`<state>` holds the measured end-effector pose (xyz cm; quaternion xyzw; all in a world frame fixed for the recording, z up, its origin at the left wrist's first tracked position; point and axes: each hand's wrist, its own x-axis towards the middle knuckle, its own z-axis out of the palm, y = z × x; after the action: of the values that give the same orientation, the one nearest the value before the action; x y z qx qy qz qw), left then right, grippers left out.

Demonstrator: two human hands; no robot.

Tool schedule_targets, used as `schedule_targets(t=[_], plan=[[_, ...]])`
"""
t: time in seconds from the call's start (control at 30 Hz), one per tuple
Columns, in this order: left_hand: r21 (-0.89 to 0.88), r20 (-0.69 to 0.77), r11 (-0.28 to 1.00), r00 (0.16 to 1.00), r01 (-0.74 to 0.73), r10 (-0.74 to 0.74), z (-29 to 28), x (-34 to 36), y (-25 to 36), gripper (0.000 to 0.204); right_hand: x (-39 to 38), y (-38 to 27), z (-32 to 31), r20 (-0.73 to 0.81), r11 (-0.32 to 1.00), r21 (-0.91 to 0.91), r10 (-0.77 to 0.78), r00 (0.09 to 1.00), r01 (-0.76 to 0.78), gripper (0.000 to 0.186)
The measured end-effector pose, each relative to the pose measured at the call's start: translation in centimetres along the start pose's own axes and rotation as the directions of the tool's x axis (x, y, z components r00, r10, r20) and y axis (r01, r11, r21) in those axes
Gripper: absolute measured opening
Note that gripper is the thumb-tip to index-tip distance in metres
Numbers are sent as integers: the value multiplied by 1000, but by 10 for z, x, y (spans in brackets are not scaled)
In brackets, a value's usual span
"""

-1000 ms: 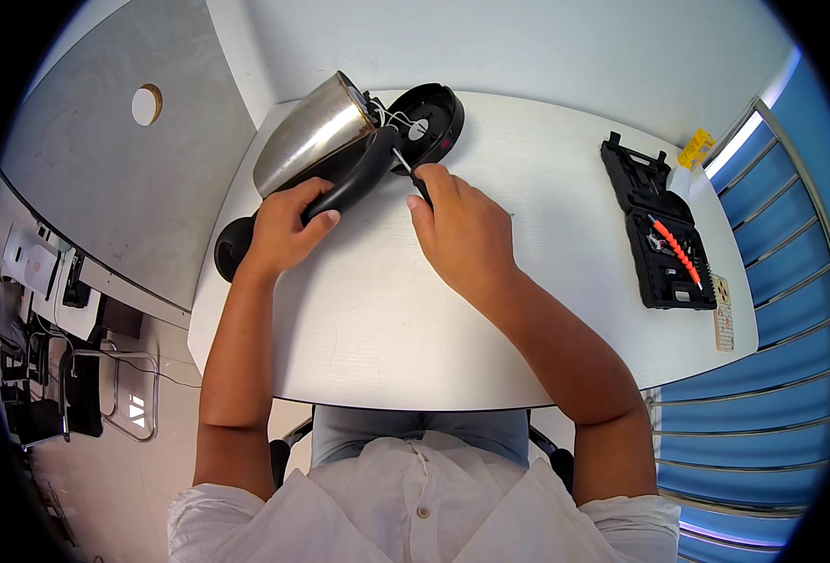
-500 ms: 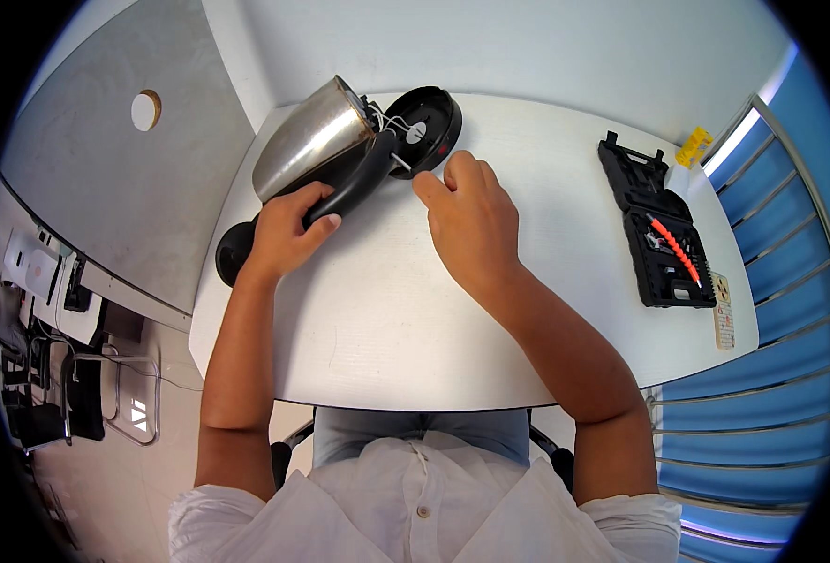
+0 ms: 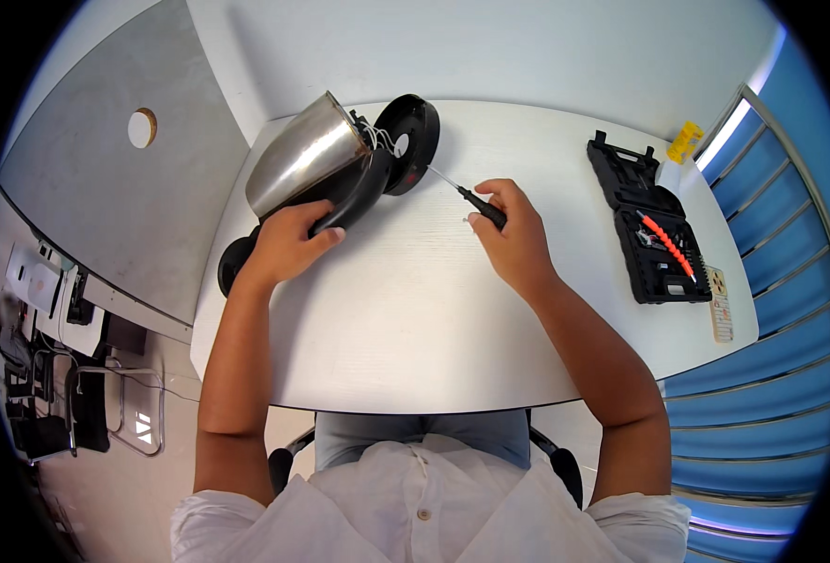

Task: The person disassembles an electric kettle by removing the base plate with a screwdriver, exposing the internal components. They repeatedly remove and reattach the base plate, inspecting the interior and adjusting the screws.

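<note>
A steel kettle (image 3: 298, 155) lies tilted at the back left of the white table (image 3: 415, 319), its black handle (image 3: 366, 188) toward me. Its round black base piece (image 3: 413, 122) is detached at the right, with white wires running between them. My left hand (image 3: 293, 239) grips the lower part of the handle, fingers curled over it. My right hand (image 3: 518, 244) holds a screwdriver (image 3: 486, 208) by its dark grip, the shaft pointing up-left toward the base piece's edge, right of the handle. Whether the tip touches that piece I cannot tell.
An open black tool case (image 3: 659, 277) with an orange flexible shaft (image 3: 668, 242) lies at the right, beside a remote (image 3: 721, 310) and a small yellow item (image 3: 685, 141). A grey panel (image 3: 96, 216) stands left, a steel railing (image 3: 776, 197) right.
My right hand has moved right and down, drawing the screwdriver out from the handle. My left hand stays on the handle. The view has shifted slightly.
</note>
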<state>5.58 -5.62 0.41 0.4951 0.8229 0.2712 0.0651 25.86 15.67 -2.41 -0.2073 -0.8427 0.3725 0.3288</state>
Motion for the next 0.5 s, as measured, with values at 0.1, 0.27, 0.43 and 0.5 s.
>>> schedule_targets(t=[0.1,0.27,0.43,0.5], plan=[[119,197,993,980,11,-35,1,7,8,34,0,6,-5,142,865,340,341,929,-369,26],[154,505,987,854,53,-125,11,16,31,30,1,23,-5,325,538,687,372,869,-487,35],[178,557,972,799,152,-227,27,19,35,36,-6,18,-2,373,519,726,252,893,-450,37],[276,504,953,825,124,-254,38,20,37,40,-7,17,0,390,530,715,238,890,-455,38]])
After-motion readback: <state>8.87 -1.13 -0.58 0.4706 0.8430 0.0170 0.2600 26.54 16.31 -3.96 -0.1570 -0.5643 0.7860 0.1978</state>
